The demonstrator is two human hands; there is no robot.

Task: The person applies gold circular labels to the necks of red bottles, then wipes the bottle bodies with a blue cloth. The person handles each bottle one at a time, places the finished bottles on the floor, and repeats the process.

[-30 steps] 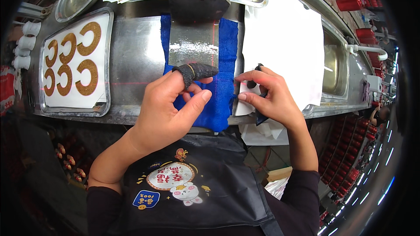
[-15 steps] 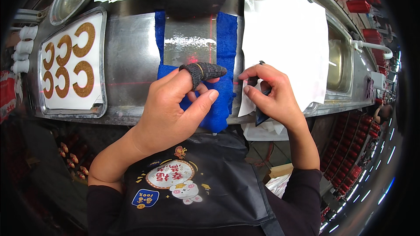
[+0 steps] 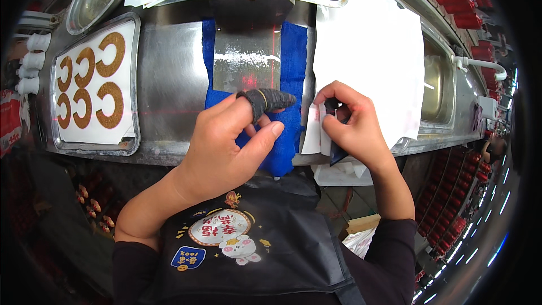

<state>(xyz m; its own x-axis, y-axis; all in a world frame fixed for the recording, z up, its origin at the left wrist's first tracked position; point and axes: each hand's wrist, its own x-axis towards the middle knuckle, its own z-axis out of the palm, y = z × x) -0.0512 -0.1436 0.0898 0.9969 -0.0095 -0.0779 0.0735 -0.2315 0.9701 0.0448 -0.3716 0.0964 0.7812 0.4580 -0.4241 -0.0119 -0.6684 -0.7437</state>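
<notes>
My left hand (image 3: 226, 130) hovers over a blue cloth (image 3: 282, 149), its thumb apart from the index finger, which wears a dark knitted finger cover. Nothing shows in its grasp. To the right, my right hand (image 3: 355, 118) bends thumb and index finger around the near left edge of a white paper sheet (image 3: 372, 51), where a strip of paper stands up. A dark, pointed piece (image 3: 337, 154) sticks out below that hand; its kind is unclear. Ahead of my left hand, a wet, shiny plate (image 3: 247, 59) lies on the cloth under red laser lines.
A metal tray (image 3: 137, 79) at left bears several golden C-shaped pieces (image 3: 109, 104) on white paper. A dark metal press head (image 3: 251, 8) stands over the plate's far end. A round metal bowl (image 3: 93, 5) is at far left, and a sink (image 3: 437, 79) with a white tap (image 3: 480, 62) at right.
My right thumb and index finger have closed in on the paper's edge, which now lifts between them. My left hand has shifted slightly right and down. The whole view has tilted a little.
</notes>
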